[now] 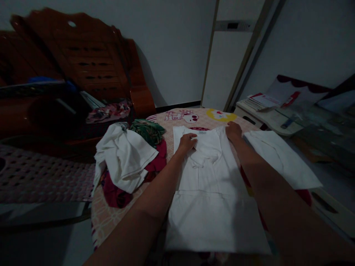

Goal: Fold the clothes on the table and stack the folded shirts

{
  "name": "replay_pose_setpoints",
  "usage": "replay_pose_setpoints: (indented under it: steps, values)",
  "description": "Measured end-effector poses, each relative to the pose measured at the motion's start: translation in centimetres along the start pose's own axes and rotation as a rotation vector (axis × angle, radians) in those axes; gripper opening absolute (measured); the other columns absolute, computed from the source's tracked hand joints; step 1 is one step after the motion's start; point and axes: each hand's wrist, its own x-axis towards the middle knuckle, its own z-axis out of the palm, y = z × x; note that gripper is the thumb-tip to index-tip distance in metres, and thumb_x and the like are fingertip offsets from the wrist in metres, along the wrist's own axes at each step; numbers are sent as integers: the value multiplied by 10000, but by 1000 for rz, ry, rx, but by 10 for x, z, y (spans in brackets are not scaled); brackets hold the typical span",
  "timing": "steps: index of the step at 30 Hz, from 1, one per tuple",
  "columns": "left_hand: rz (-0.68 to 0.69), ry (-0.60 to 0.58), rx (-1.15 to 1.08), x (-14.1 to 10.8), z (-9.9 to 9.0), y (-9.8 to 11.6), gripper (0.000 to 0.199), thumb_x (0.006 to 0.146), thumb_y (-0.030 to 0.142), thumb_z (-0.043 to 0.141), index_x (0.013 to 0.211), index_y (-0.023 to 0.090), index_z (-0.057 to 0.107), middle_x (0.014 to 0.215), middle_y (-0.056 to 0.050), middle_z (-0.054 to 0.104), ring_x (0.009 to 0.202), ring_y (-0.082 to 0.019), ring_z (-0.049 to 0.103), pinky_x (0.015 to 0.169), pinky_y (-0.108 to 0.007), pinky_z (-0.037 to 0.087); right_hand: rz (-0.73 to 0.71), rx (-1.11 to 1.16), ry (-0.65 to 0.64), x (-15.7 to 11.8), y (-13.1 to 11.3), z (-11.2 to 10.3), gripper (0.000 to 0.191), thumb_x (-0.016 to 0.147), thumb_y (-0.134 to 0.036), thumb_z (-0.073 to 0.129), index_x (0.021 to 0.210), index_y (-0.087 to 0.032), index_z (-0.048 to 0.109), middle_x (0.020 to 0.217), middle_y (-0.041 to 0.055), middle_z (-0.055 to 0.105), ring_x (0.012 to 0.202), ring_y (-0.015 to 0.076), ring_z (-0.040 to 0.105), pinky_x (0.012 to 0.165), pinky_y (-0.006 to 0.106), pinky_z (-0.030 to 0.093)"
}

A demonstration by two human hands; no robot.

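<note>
A white shirt (210, 184) lies spread on the round table in front of me, its neck end away from me and its sides folded inward. My left hand (188, 144) rests on it near the left of the collar, fingers stretched towards the neckline and the thumb apart. At the far right shoulder, my right hand (233, 131) has its fingers curled at the fabric's edge; the fingertips are partly hidden. Beside my right forearm lies a flat, folded white garment (281, 159).
Left on the patterned tablecloth (111, 225) are a crumpled white garment (127, 155), a green cloth (148, 131) and dark red cloth (159, 157). A wooden chair (83, 55) stands behind. Papers (260, 101) lie on a side cabinet at right, near a glass-topped table (318, 122).
</note>
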Motion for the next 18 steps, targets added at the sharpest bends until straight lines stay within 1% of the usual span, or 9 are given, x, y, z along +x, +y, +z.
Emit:
replay_pose_setpoints:
  steps: [2,3,6,9,11,13,15,16,18]
  values:
    - [11,9,21,-1,-1,2,358,797,153,627,1127,167,765,993,-88,756,880,-205,688,846,-333,554,-48,-7,-11,-9,3,1,440,907,-233,491,1309,-100,607,1171,195,704,1126,300,629,949,396,481]
    - [25,17,42,-1,-1,3,350,796,146,624,1113,173,771,993,-86,757,896,-209,687,874,-340,548,-68,-19,-12,-15,3,1,462,903,-246,511,1331,-89,589,1169,205,701,1123,307,628,955,405,477]
    - [64,39,98,-1,-3,4,332,780,128,633,1073,180,782,979,-90,761,932,-222,686,929,-364,534,-83,-38,31,-32,-5,-6,435,914,-178,472,1313,-57,598,1139,239,696,1100,318,638,950,416,471]
    - [54,30,110,0,-4,3,341,785,140,630,1094,165,772,935,-99,758,880,-224,702,880,-363,555,-97,-40,39,-53,-20,-23,319,935,-183,468,1146,-99,692,1100,219,713,1070,310,656,918,390,478]
    - [38,31,113,0,-4,2,337,789,144,627,1095,159,769,931,-101,756,856,-221,711,845,-351,564,-124,-33,-9,-73,-31,-35,249,948,-277,523,1019,-143,721,1041,176,735,1019,293,673,864,361,491]
    - [46,37,121,1,-3,2,315,781,136,636,1063,160,775,943,-102,757,880,-224,716,849,-344,563,-188,6,-69,-100,-40,-44,238,947,-369,575,956,-180,719,976,126,749,958,263,685,822,330,493]
    - [57,42,117,0,-3,3,291,777,128,641,1032,162,778,945,-101,759,896,-226,717,863,-345,561,-326,75,-138,-129,-47,-47,280,943,-451,607,1010,-198,705,952,92,754,920,239,693,807,310,490]
    - [51,41,109,0,-4,4,282,779,127,642,1024,161,778,941,-101,760,883,-224,718,862,-345,562,-371,89,-165,-142,-49,-47,322,934,-483,624,1064,-196,690,952,90,754,915,238,696,802,308,490]
    - [31,31,87,-1,-4,6,272,786,123,644,1020,157,778,942,-102,762,829,-214,721,846,-342,567,-414,68,-173,-164,-51,-44,390,912,-503,662,1139,-186,661,1010,109,748,952,251,696,821,314,491]
